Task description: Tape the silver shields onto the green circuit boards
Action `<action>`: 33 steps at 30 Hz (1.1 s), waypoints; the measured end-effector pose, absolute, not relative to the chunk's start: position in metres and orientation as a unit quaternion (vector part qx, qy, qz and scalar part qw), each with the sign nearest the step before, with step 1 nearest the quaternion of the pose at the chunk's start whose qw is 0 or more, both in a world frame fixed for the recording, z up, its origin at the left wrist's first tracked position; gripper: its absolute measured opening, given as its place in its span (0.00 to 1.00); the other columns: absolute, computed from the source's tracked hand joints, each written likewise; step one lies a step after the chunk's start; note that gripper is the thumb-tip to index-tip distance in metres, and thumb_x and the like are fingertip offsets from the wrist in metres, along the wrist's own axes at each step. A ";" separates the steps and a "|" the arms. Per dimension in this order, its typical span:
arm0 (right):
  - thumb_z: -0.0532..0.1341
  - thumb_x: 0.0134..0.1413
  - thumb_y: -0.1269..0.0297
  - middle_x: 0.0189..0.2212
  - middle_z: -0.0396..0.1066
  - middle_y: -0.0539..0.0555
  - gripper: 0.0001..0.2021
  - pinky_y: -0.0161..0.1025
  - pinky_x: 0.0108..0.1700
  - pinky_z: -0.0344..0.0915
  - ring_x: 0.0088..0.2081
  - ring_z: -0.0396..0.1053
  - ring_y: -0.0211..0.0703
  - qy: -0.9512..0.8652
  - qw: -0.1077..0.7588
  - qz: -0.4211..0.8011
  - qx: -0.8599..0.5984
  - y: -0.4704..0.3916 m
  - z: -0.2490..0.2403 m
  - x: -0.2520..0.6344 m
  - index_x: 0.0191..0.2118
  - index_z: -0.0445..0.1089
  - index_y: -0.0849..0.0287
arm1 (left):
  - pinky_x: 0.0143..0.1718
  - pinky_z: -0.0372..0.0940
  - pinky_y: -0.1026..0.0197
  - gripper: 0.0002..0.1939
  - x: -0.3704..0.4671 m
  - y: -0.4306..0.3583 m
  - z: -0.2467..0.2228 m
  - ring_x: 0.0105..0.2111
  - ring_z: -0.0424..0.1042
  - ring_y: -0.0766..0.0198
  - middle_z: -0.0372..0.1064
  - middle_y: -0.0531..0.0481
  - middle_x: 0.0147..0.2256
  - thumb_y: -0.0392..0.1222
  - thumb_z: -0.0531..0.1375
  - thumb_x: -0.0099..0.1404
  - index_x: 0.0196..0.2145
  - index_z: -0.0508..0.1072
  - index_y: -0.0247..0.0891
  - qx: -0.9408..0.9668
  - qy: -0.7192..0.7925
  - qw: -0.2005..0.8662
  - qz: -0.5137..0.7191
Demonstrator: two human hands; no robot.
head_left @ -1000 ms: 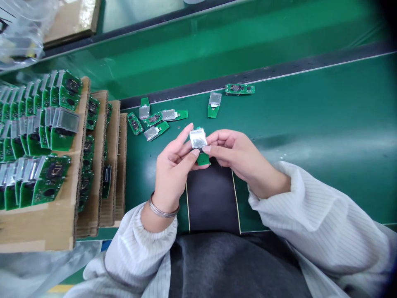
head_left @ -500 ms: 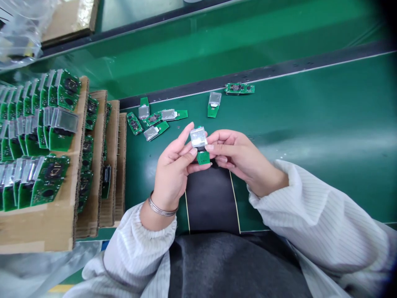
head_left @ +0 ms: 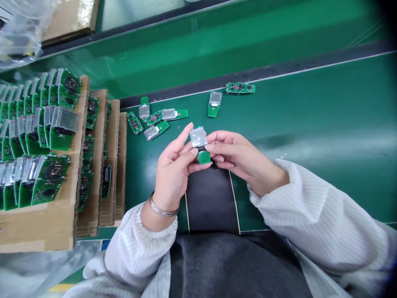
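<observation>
Between my two hands is a small green circuit board [head_left: 204, 157] with a shiny film-covered display [head_left: 198, 136] on its upper part. My left hand [head_left: 173, 165] grips the board from the left, thumb on its front edge and fingers behind and below. My right hand [head_left: 235, 155] pinches the right edge just under the display, thumb and index finger closed on it. The other right fingers curl behind the board and are partly hidden. Beyond my hands lie several similar boards, among them a display board [head_left: 214, 103] and a board showing its component side [head_left: 240, 88].
At left, cardboard racks [head_left: 66, 207] hold rows of upright circuit boards [head_left: 51, 178]. A loose cluster of boards [head_left: 152, 131] lies to the right of them. A black mat [head_left: 212, 203] lies before me on the green table [head_left: 325, 124]. Clear plastic [head_left: 21, 37] sits at top left.
Almost nothing differs. Both hands keep their hold on the circuit board; the view has shifted very slightly.
</observation>
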State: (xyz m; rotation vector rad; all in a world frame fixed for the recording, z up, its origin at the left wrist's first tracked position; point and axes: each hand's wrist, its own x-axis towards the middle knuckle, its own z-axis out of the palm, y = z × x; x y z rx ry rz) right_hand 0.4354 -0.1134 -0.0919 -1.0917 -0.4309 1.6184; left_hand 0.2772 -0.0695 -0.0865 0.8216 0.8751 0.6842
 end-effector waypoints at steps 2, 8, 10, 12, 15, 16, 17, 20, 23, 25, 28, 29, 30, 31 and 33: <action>0.79 0.38 0.61 0.19 0.63 0.44 0.19 0.25 0.16 0.44 0.20 0.53 0.27 -0.179 0.537 0.686 -0.457 -0.113 -0.091 0.435 0.32 0.72 0.63 | 0.35 0.78 0.66 0.32 0.277 -0.070 -0.087 0.38 0.81 0.65 0.80 0.54 0.51 0.34 0.64 0.62 0.63 0.70 0.51 0.369 0.402 0.775 0.318; 0.79 0.38 0.62 0.18 0.63 0.44 0.18 0.25 0.16 0.46 0.19 0.53 0.27 -0.166 0.553 0.680 -0.451 -0.113 -0.092 0.433 0.30 0.71 0.62 | 0.36 0.78 0.66 0.30 0.276 -0.068 -0.092 0.39 0.81 0.65 0.79 0.56 0.52 0.36 0.65 0.64 0.62 0.72 0.55 0.372 0.394 0.781 0.312; 0.77 0.40 0.65 0.18 0.63 0.44 0.15 0.25 0.15 0.47 0.19 0.54 0.27 -0.167 0.556 0.678 -0.451 -0.114 -0.092 0.433 0.30 0.71 0.62 | 0.35 0.78 0.65 0.30 0.276 -0.068 -0.092 0.38 0.81 0.65 0.80 0.56 0.52 0.36 0.65 0.64 0.62 0.72 0.55 0.370 0.392 0.783 0.310; 0.75 0.42 0.66 0.18 0.63 0.44 0.13 0.25 0.15 0.47 0.19 0.55 0.28 -0.176 0.561 0.671 -0.450 -0.114 -0.093 0.431 0.31 0.71 0.62 | 0.35 0.78 0.65 0.30 0.277 -0.069 -0.091 0.37 0.81 0.65 0.80 0.56 0.50 0.35 0.65 0.63 0.61 0.73 0.55 0.368 0.396 0.780 0.314; 0.73 0.43 0.67 0.17 0.64 0.43 0.12 0.25 0.14 0.48 0.18 0.55 0.28 -0.194 0.575 0.655 -0.450 -0.115 -0.093 0.430 0.31 0.71 0.61 | 0.34 0.78 0.65 0.29 0.277 -0.069 -0.090 0.35 0.80 0.66 0.81 0.57 0.48 0.34 0.64 0.63 0.61 0.73 0.54 0.365 0.405 0.773 0.324; 0.73 0.43 0.67 0.17 0.64 0.43 0.11 0.25 0.14 0.48 0.18 0.55 0.28 -0.197 0.577 0.651 -0.452 -0.115 -0.093 0.429 0.31 0.71 0.61 | 0.35 0.78 0.65 0.29 0.277 -0.070 -0.090 0.35 0.80 0.66 0.81 0.56 0.47 0.34 0.64 0.63 0.61 0.73 0.54 0.367 0.404 0.772 0.326; 0.73 0.43 0.67 0.17 0.64 0.43 0.11 0.25 0.14 0.48 0.18 0.56 0.28 -0.199 0.575 0.650 -0.455 -0.115 -0.094 0.429 0.31 0.71 0.61 | 0.35 0.78 0.66 0.29 0.278 -0.070 -0.090 0.35 0.80 0.66 0.81 0.56 0.47 0.34 0.63 0.64 0.61 0.73 0.53 0.371 0.402 0.771 0.325; 0.72 0.43 0.67 0.16 0.64 0.44 0.10 0.25 0.14 0.50 0.17 0.57 0.29 -0.205 0.565 0.651 -0.463 -0.114 -0.094 0.430 0.32 0.71 0.62 | 0.35 0.78 0.66 0.30 0.278 -0.070 -0.090 0.35 0.81 0.67 0.81 0.55 0.48 0.33 0.61 0.64 0.62 0.72 0.53 0.386 0.403 0.763 0.327; 0.71 0.42 0.67 0.17 0.65 0.45 0.10 0.25 0.13 0.51 0.17 0.58 0.29 -0.206 0.564 0.648 -0.469 -0.113 -0.094 0.431 0.32 0.72 0.61 | 0.35 0.78 0.66 0.30 0.278 -0.071 -0.091 0.35 0.81 0.67 0.80 0.54 0.50 0.34 0.61 0.65 0.63 0.71 0.52 0.399 0.417 0.747 0.331; 0.71 0.42 0.67 0.18 0.66 0.45 0.10 0.25 0.13 0.52 0.17 0.59 0.29 -0.203 0.561 0.648 -0.473 -0.113 -0.094 0.430 0.32 0.72 0.62 | 0.36 0.78 0.66 0.30 0.278 -0.072 -0.091 0.36 0.81 0.67 0.79 0.54 0.52 0.35 0.61 0.65 0.64 0.70 0.53 0.411 0.421 0.739 0.330; 0.70 0.42 0.68 0.17 0.65 0.44 0.10 0.25 0.13 0.53 0.17 0.58 0.29 -0.206 0.569 0.634 -0.482 -0.112 -0.095 0.427 0.33 0.73 0.62 | 0.37 0.79 0.65 0.30 0.278 -0.073 -0.093 0.38 0.80 0.67 0.79 0.54 0.51 0.35 0.61 0.66 0.63 0.70 0.53 0.426 0.425 0.725 0.336; 0.69 0.42 0.68 0.17 0.65 0.44 0.09 0.25 0.13 0.54 0.17 0.57 0.29 -0.209 0.574 0.625 -0.486 -0.112 -0.095 0.426 0.33 0.73 0.62 | 0.37 0.79 0.64 0.29 0.278 -0.073 -0.094 0.37 0.80 0.67 0.79 0.54 0.50 0.35 0.61 0.66 0.63 0.71 0.53 0.430 0.428 0.719 0.340; 0.68 0.42 0.69 0.16 0.64 0.43 0.08 0.26 0.13 0.54 0.17 0.57 0.29 -0.212 0.579 0.616 -0.491 -0.112 -0.095 0.425 0.32 0.72 0.62 | 0.37 0.80 0.64 0.29 0.278 -0.073 -0.095 0.37 0.79 0.68 0.79 0.54 0.48 0.35 0.62 0.65 0.62 0.72 0.53 0.433 0.430 0.714 0.343; 0.68 0.43 0.69 0.16 0.64 0.43 0.08 0.26 0.13 0.55 0.16 0.57 0.29 -0.215 0.581 0.609 -0.496 -0.112 -0.095 0.425 0.32 0.72 0.62 | 0.36 0.80 0.64 0.29 0.278 -0.073 -0.096 0.36 0.79 0.68 0.79 0.54 0.47 0.34 0.62 0.65 0.62 0.72 0.53 0.434 0.433 0.710 0.347; 0.66 0.43 0.69 0.17 0.64 0.43 0.07 0.26 0.13 0.55 0.17 0.58 0.30 -0.219 0.577 0.603 -0.506 -0.113 -0.095 0.425 0.33 0.72 0.62 | 0.36 0.80 0.63 0.29 0.279 -0.073 -0.096 0.34 0.78 0.69 0.79 0.55 0.45 0.34 0.62 0.64 0.61 0.73 0.52 0.432 0.435 0.709 0.349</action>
